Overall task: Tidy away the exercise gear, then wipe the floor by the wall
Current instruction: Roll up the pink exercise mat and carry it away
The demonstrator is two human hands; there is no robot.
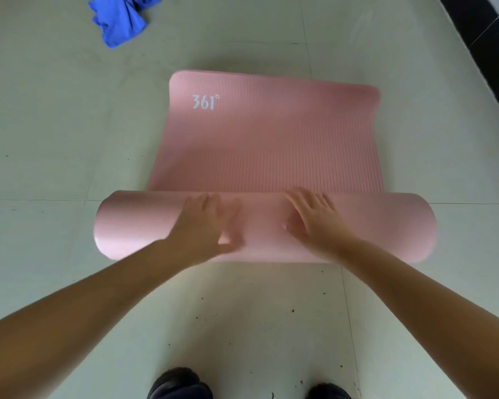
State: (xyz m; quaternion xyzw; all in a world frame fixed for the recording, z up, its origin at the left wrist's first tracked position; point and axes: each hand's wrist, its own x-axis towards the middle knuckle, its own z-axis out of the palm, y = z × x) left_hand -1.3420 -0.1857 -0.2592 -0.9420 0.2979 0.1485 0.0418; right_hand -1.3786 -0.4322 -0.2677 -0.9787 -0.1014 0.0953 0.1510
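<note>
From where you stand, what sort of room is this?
Probably an indoor workout spot at home: a pale tiled floor, a half-rolled pink exercise mat under both hands, and a blue cloth lying near a dark wall base.

Under me lies a pale tiled floor (pixel 55 133), its thin grout lines crossing left to right and front to back, with small dark specks scattered over the near tiles. At the bottom edge I see the toes of my two dark shoes, the left one (pixel 179 383) and the right one (pixel 329 391), standing apart on it. A black band (pixel 486 44) runs diagonally across the top right corner
</note>
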